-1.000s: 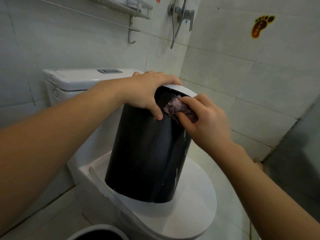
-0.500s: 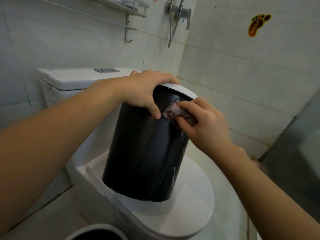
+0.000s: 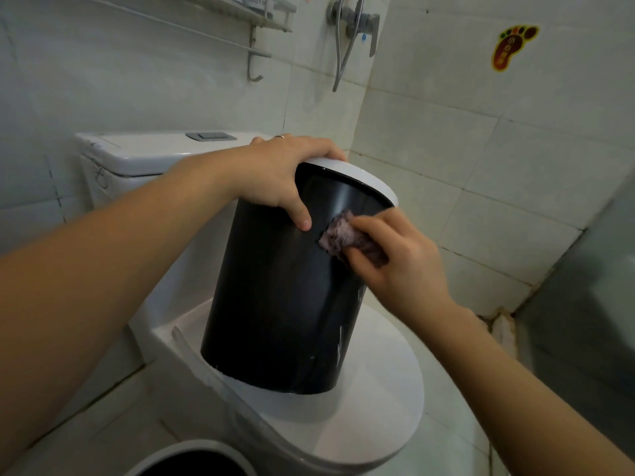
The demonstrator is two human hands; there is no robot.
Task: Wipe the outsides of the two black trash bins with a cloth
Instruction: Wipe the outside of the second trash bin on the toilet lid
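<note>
A black trash bin [image 3: 275, 304] with a white rim stands tilted on the closed toilet lid [image 3: 378, 407]. My left hand [image 3: 278, 173] grips the bin's top edge, thumb down on the black side. My right hand [image 3: 395, 259] pinches a small purplish cloth [image 3: 338, 235] and presses it against the bin's upper side, just right of my left thumb. The white rim of a second bin [image 3: 192, 456] with a dark inside shows at the bottom edge, on the floor beside the toilet.
The white toilet tank [image 3: 144, 152] stands behind the bin. A metal shelf with a towel rail [image 3: 254, 36] and a shower valve with hose [image 3: 354, 25] hang on the tiled wall. A foot-shaped sticker [image 3: 512, 46] is on the right wall.
My right hand has slid the cloth a little down the bin's side, away from the rim. My left hand keeps its grip on the top edge.
</note>
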